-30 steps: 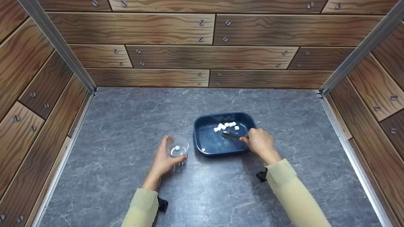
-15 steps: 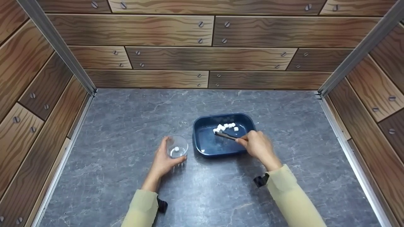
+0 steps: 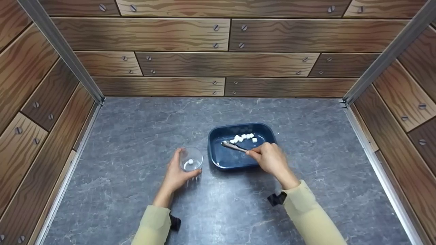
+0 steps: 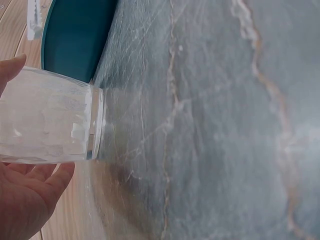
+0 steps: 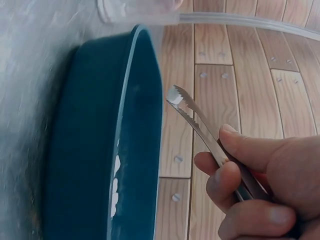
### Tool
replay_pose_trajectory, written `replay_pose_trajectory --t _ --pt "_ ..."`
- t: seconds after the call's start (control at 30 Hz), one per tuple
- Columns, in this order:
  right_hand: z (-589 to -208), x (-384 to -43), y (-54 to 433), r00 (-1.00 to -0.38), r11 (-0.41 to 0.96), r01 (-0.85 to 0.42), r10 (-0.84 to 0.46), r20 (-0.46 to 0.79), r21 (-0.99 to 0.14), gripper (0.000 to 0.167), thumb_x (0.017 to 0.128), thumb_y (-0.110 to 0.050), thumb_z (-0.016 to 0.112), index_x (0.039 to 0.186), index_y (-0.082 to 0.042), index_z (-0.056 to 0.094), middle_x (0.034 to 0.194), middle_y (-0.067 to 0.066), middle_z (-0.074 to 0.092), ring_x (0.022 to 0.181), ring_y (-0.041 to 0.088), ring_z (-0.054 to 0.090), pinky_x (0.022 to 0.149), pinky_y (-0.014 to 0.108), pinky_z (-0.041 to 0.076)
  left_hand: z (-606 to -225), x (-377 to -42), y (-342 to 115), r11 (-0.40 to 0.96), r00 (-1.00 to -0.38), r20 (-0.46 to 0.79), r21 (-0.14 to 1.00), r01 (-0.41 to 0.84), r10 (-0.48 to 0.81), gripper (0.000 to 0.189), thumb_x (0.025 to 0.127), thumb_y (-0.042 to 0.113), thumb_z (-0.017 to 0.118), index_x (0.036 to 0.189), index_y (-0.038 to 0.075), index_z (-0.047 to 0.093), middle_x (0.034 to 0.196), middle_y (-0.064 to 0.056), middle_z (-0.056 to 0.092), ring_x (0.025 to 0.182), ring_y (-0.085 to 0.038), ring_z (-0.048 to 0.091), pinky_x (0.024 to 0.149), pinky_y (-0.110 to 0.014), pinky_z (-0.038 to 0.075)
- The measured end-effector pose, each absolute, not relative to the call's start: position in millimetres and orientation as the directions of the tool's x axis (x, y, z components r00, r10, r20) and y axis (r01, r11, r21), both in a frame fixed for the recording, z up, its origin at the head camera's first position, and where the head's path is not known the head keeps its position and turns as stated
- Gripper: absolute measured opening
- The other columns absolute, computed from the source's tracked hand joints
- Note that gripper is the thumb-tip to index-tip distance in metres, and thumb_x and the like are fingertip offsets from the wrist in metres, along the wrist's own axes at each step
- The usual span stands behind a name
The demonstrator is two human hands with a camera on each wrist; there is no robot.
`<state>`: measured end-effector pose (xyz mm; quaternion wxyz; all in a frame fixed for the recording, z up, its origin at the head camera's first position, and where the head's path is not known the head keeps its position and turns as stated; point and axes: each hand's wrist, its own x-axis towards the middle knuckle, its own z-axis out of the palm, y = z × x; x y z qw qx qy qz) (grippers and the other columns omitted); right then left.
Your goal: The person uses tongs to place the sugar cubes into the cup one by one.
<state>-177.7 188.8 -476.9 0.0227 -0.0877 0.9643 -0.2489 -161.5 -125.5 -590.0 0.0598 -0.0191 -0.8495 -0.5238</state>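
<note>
My left hand holds a clear cup from its left side, thumb and fingers around the wall. A single small white cube lies in the cup, which stands upright on the floor. With my right hand I grip metal tongs above the dark blue tray. In the right wrist view the serrated tips of the tongs pinch a white cube, higher than the tray's rim. Several white cubes lie in a loose row toward the tray's back.
The cup stands just left of the tray, with a small gap between them. Grey marbled flooring surrounds both. Wood-patterned walls enclose the back and sides. A white speck shows at the tray's front left corner.
The tongs have closed on a white cube, and my right hand has carried them left and up from the tray's middle. My left hand and the cup stay in place.
</note>
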Motion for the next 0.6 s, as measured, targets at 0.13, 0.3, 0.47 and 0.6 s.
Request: replay_pose_trajectory --t 0.13,0.3,0.47,0.6 --pt "-475.1 -174.2 180.8 -0.981 0.848 -0.168 -0.194 0.0 -0.503 0.019 0.091 -0.035 0.07 0.091 -0.02 0.082 0.049 -0.009 0.044 0.045 0.011 0.035 0.043 0.027 0.025 -590.3 -161.5 -125.5 0.453 -0.992 0.122 0.887 0.094 -0.034 0.097 0.061 0.03 0.093 0.139 0.003 0.043 0.135 -0.019 0.053 0.125 -0.037 0.048 0.107 -0.049 0.036" --pt "-471.9 -170.4 169.7 -0.98 0.834 -0.162 -0.196 -0.008 -0.528 0.017 0.09 -0.037 0.071 0.09 -0.024 0.081 0.049 -0.01 0.042 0.045 0.01 0.034 0.042 0.027 0.024 -589.7 -160.6 -126.2 0.459 -0.99 0.137 0.882 0.11 -0.027 0.094 0.061 0.03 0.093 0.137 0.005 0.044 0.132 -0.019 0.056 0.122 -0.036 0.051 0.104 -0.048 0.039" --pt "-470.7 -166.4 157.6 -0.974 0.816 -0.193 -0.225 0.008 -0.545 0.016 0.088 -0.036 0.073 0.089 -0.022 0.082 0.049 -0.011 0.044 0.045 0.009 0.034 0.041 0.027 0.025 -590.1 -160.5 -126.6 0.466 -0.99 0.138 0.878 0.111 -0.024 0.093 0.061 0.031 0.093 0.136 0.004 0.044 0.132 -0.019 0.056 0.122 -0.036 0.052 0.103 -0.048 0.04" --pt "-470.5 -163.5 147.3 -0.966 0.806 -0.229 -0.256 0.028 -0.546 0.016 0.088 -0.035 0.074 0.088 -0.021 0.082 0.049 -0.012 0.047 0.045 0.009 0.036 0.043 0.027 0.027 -590.1 -160.8 -125.8 0.464 -0.99 0.138 0.879 0.109 -0.03 0.093 0.061 0.03 0.093 0.136 0.003 0.045 0.131 -0.019 0.056 0.122 -0.036 0.052 0.104 -0.048 0.039"
